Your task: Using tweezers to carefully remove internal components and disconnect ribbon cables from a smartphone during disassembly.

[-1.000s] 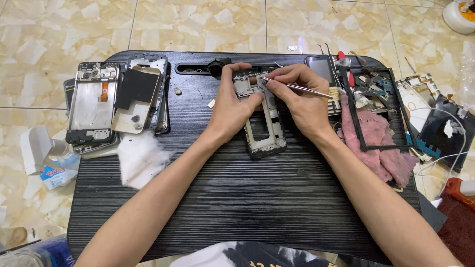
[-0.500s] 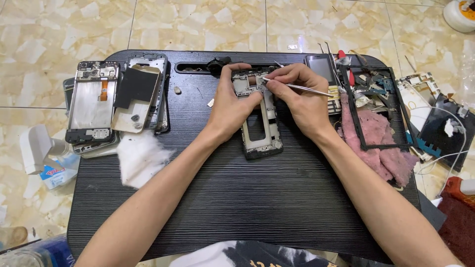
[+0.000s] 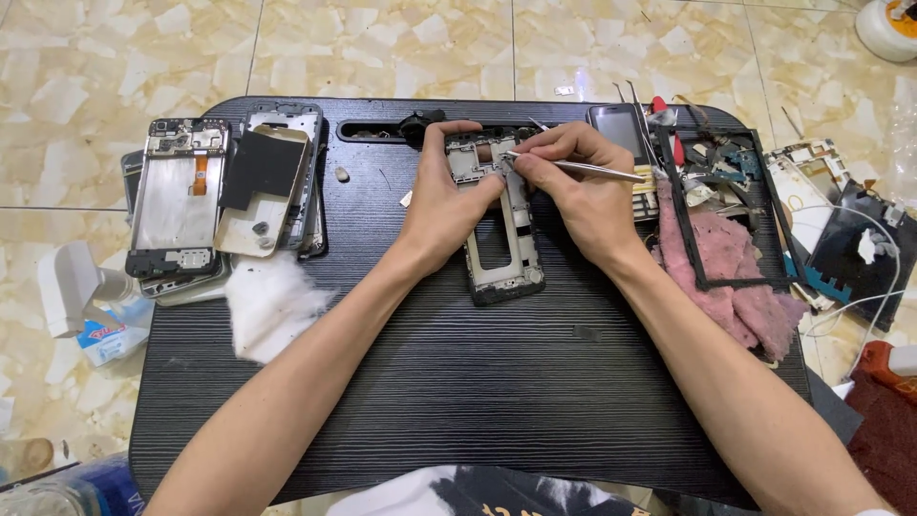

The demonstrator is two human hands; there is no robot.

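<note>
A stripped phone frame [image 3: 504, 250] lies upright on the black ribbed table [image 3: 458, 382], near its far middle. My left hand [image 3: 444, 196] grips the frame's upper left edge, thumb on its top part. My right hand [image 3: 583, 191] pinches metal tweezers [image 3: 573, 166], whose tip touches the top of the frame beside my left thumb. Both forearms reach in from the near edge.
Several opened phone bodies [image 3: 224, 191] lie at the table's far left, with a white cotton wad [image 3: 272, 304] below them. At the right sit a pink cloth [image 3: 731, 272], a black bezel frame [image 3: 721, 205], a small phone [image 3: 616, 129], loose parts and cables. Tiled floor surrounds the table.
The phone frame has turned slightly, its lower end swinging from tilted to nearly straight. Both hands stay at its top, tweezers still on the upper part.
</note>
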